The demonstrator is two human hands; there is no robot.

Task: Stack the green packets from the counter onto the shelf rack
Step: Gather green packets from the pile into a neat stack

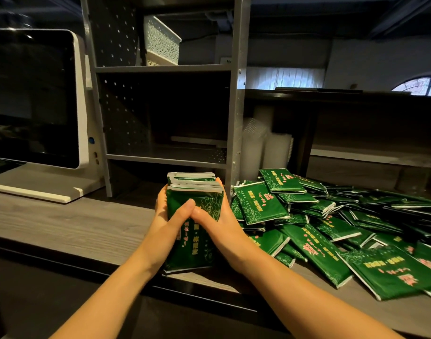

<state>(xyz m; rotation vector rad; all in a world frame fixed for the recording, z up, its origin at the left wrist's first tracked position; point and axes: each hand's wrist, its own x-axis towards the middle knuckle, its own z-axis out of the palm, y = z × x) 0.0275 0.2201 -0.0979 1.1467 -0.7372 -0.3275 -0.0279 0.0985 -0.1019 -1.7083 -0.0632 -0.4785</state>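
Green packets stack (207,204) is being squeezed between both grips, over the front part of the table (63,223), right in front of the shelf rack (236,94). Left grip (169,216) is curling round the stack's left side, with its thumb lying across the green front face. Right grip (215,222) is curling round the right side, fingertips showing at the top right corner of the stack, thumb meeting the left thumb on the face. Both are closed on the stack. The stack is standing on end, white edges up, tilting a little toward the camera. Its lower end is sitting near the table's front edge; whether it is touching the table I cannot tell.

A loose pile of packets (319,216) is sprawling over the right half of the table, from just beside the right grip out to the right edge. The packets there are overlapping at all angles, some reaching the front edge.

The rack is standing toward the back of the table, its bottom shelf just above and behind the held stack. A pale lattice basket (160,42) is sitting on an upper shelf. A screen on a white stand (31,94) is occupying the back left of the table, left of the rack. Blurry white cups (258,148) are standing behind the pile, right of the rack post.
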